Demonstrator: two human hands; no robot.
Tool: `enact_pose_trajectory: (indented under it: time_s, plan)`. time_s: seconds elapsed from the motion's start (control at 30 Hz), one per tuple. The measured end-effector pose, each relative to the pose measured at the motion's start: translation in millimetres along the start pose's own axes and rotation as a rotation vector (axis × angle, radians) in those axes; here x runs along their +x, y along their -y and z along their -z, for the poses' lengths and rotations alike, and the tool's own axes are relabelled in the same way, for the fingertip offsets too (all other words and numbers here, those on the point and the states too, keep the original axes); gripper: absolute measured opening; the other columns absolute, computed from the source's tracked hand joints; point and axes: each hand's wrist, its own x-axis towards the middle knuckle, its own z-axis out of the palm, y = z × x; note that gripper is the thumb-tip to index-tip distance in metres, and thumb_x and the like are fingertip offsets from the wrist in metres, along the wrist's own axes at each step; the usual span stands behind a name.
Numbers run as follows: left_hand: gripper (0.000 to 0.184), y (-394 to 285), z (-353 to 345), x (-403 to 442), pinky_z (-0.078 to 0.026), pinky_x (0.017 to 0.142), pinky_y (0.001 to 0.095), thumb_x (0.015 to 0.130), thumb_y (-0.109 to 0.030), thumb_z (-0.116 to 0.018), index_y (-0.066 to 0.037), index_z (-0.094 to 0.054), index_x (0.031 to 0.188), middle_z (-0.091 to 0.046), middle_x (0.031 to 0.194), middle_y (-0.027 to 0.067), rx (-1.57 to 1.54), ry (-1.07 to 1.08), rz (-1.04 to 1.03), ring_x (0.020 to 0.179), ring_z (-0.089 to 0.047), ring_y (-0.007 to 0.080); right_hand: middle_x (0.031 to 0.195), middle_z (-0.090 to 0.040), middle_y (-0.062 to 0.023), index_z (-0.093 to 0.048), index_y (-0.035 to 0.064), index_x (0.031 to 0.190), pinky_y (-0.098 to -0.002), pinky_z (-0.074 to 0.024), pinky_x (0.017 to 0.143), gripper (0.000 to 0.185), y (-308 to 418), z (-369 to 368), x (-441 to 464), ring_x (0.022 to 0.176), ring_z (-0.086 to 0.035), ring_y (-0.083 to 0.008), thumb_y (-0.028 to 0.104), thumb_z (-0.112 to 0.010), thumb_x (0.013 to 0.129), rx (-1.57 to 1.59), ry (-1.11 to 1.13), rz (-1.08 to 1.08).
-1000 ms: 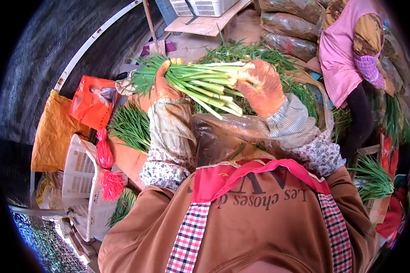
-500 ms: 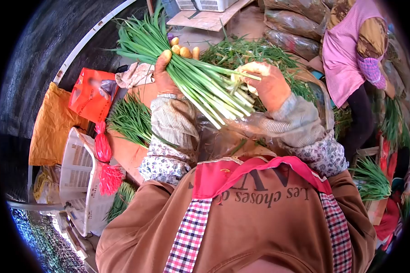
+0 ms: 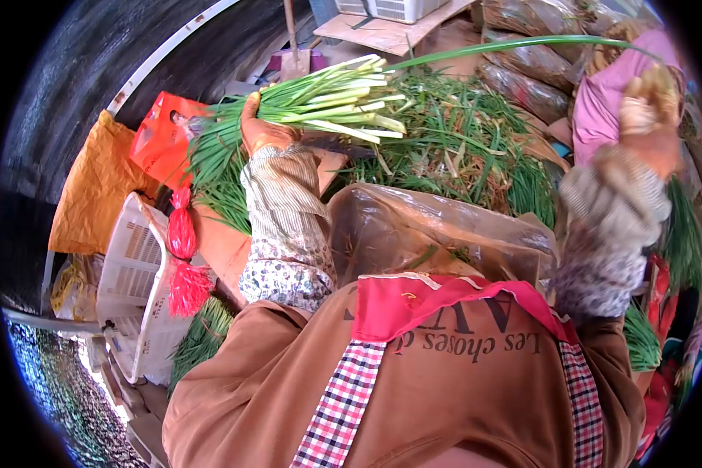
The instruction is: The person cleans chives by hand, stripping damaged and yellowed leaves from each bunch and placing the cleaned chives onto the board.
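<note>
Left hand [image 3: 265, 134] closed round the green-stalk bunch [image 3: 331, 105], thumb on the near side, other fingers mostly hidden behind. Bunch is held up ahead of the body, left of the loose-leaf pile [image 3: 452, 132], pale ends to the right, leaves drooping left. Probably light; pale ends look fairly stiff, leaves floppy and easily bruised or creased, likely slick if damp. Best hold: round the middle, snug not crushing, since single stalks could slide out. One long leaf [image 3: 515, 47] runs right from the bunch's pale ends towards the right hand [image 3: 651, 132], raised, fingers looking curled but blurred; can't tell how far closed or whether it grips the leaf.

Writing: red bag [image 3: 160, 140], printed picture, text unreadable; white crate [image 3: 129, 288], marks too small; brown shirt [image 3: 483, 390], upside-down "Les choses", larger "AV" partly covered.
</note>
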Motion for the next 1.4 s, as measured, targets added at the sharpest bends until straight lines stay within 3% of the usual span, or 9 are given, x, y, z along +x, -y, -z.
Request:
enact_pose_trajectory:
  time_s: [0.07, 0.17, 0.23, 0.37, 0.5, 0.8, 1.23, 1.33, 1.4]
  plan:
    - [0.017, -13, 1, 0, -0.047, 0.082, 0.0459, 0.08, -0.014, -0.051, -0.001, -0.054, 0.09, -0.059, 0.09, 0.0108, 0.028, -0.048, -0.059, 0.084, -0.058, 0.0267, 0.129, -0.04, -0.0169, -0.039, -0.0061, 0.121, -0.0308, -0.0315, 0.103, 0.036, -15, -5, 25, 0.122, -0.037, -0.0242, 0.002, -0.035, 0.087, 0.08, -0.183, 0.11]
    - [0.02, -22, 2, -6, -0.047, 0.081, 0.0454, 0.082, -0.017, -0.049, -0.001, -0.055, 0.092, -0.059, 0.089, 0.0104, 0.105, -0.045, -0.113, 0.083, -0.057, 0.0257, 0.131, -0.039, -0.0165, -0.038, 0.0039, 0.128, -0.03, -0.0294, 0.103, 0.057, -114, 47, 26, 0.121, -0.038, -0.0256, 0.012, -0.059, 0.075, -1.157, 0.7, 0.6]
    - [0.022, -21, 14, 3, -0.048, 0.079, 0.0458, 0.08, -0.016, -0.048, -0.001, -0.055, 0.094, -0.059, 0.086, 0.0104, 0.021, 0.08, -0.079, 0.08, -0.057, 0.0258, 0.135, -0.033, -0.0214, -0.034, 0.0047, 0.132, -0.0331, -0.0321, 0.102, 0.074, -160, 17, -27, 0.122, -0.038, -0.0296, 0.024, -0.069, 0.07, -1.958, 0.869, -0.025]
    - [0.019, -8, 18, 7, -0.048, 0.078, 0.0457, 0.08, -0.01, -0.045, -0.002, -0.053, 0.095, -0.057, 0.085, 0.0125, 0.042, 0.137, -0.074, 0.08, -0.056, 0.0286, 0.116, -0.053, -0.0043, -0.051, 0.0137, 0.118, -0.0327, -0.036, 0.097, 0.044, -117, -47, -106, 0.103, -0.052, -0.0219, 0.019, -0.061, 0.076, -0.683, 1.015, 0.355]
    - [0.019, 13, 19, 17, -0.047, 0.079, 0.048, 0.082, -0.009, -0.044, 0.001, -0.05, 0.096, -0.056, 0.084, 0.0144, 0.089, 0.109, -0.018, 0.078, -0.055, 0.0298, 0.119, -0.05, -0.0111, -0.061, 0.0102, 0.105, -0.0377, -0.0409, 0.091, 0.03, -121, -72, -115, 0.103, -0.051, -0.0241, 0.009, -0.062, 0.075, -0.785, 1.139, 0.672]
    - [0.019, 44, -10, -18, -0.045, 0.083, 0.0498, 0.081, -0.016, -0.052, 0.0, -0.053, 0.092, -0.06, 0.094, 0.0146, 0.061, -0.087, 0.061, 0.085, -0.058, 0.0302, 0.119, -0.049, -0.0146, -0.06, -0.0027, 0.099, -0.0316, -0.0328, 0.098, 0.024, -113, -67, -133, 0.111, -0.045, -0.0222, 0.004, -0.059, 0.076, -0.431, 0.858, -0.369]
    - [0.032, -12, 19, 52, -0.049, 0.073, 0.0456, 0.077, -0.017, -0.056, 0.005, -0.05, 0.099, -0.06, 0.091, 0.0192, 0.142, -0.225, -0.09, 0.073, -0.06, 0.0329, 0.102, -0.059, -0.0081, -0.055, 0.0036, 0.105, -0.0334, -0.0427, 0.09, 0.03, -88, 23, 98, 0.105, -0.052, -0.0221, 0.004, -0.057, 0.075, 0.354, -0.063, -0.16]
    - [0.031, -14, 28, 64, -0.051, 0.066, 0.0441, 0.076, -0.015, -0.056, 0.005, -0.051, 0.099, -0.06, 0.089, 0.0188, 0.101, -0.143, -0.14, 0.066, -0.06, 0.0327, 0.115, -0.054, -0.0103, -0.052, 0.0081, 0.114, -0.0322, -0.0407, 0.093, 0.043, -119, 1, 29, 0.11, -0.049, -0.0231, 0.018, -0.06, 0.073, -1.405, 0.792, 0.324]
    - [0.026, -9, 25, 62, -0.049, 0.072, 0.0449, 0.08, -0.019, -0.049, 0.004, -0.055, 0.092, -0.06, 0.085, 0.0175, 0.228, -0.156, -0.177, 0.072, -0.059, 0.0319, 0.118, -0.054, -0.0135, -0.057, 0.0122, 0.112, -0.0346, -0.0424, 0.092, 0.044, -144, -43, -22, 0.106, -0.054, -0.0273, 0.037, -0.06, 0.076, -1.921, 1.355, -0.269]
